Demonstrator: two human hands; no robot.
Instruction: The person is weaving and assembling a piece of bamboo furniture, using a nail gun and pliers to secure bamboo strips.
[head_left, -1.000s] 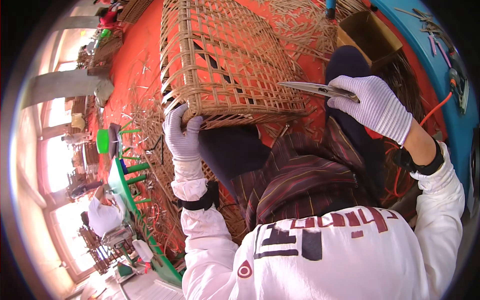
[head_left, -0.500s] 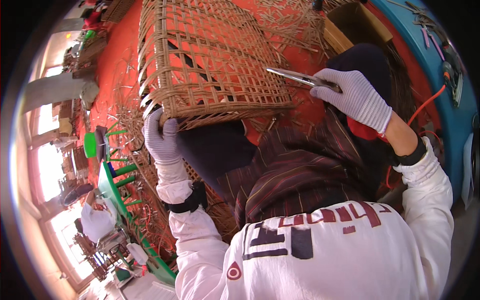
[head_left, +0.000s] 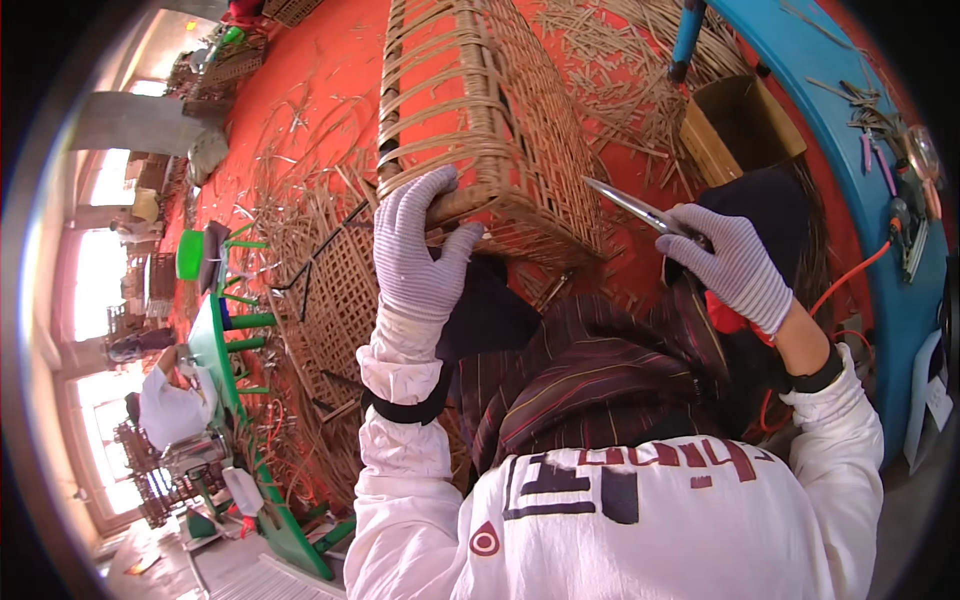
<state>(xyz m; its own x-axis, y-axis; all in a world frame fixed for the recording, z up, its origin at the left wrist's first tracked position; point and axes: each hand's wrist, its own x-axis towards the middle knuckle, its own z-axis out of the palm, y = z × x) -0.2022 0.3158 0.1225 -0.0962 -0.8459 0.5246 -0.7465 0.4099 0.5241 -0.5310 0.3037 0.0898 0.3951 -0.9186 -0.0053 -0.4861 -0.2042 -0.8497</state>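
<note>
A brown open-weave wicker basket (head_left: 545, 120) stands tilted in front of me, its near corner toward my body. My left hand (head_left: 425, 245), in a white-and-grey striped knit glove, grips that corner, with the fingers along the left side and the thumb at the near edge. In a matching glove, my right hand (head_left: 735, 255) is closed around a long, pointed silver metal tool (head_left: 632, 208). The tool's tip points up and left, close to the basket's right side; whether it touches the weave I cannot tell. The tool's handle end is mostly hidden in my palm.
Cut cane pieces (head_left: 625, 100) litter the red floor (head_left: 330, 60). A cardboard box (head_left: 710, 140) sits at the far right beside a blue table (head_left: 880, 330) with tools and an orange cord. To the left are a latticed wicker panel (head_left: 330, 320), a green bench (head_left: 215, 350) and another person (head_left: 175, 405).
The basket has turned and tilted, its corner shifting right and showing a narrower side. My left hand moved right and up with it; my right hand and tool shifted slightly right and down.
</note>
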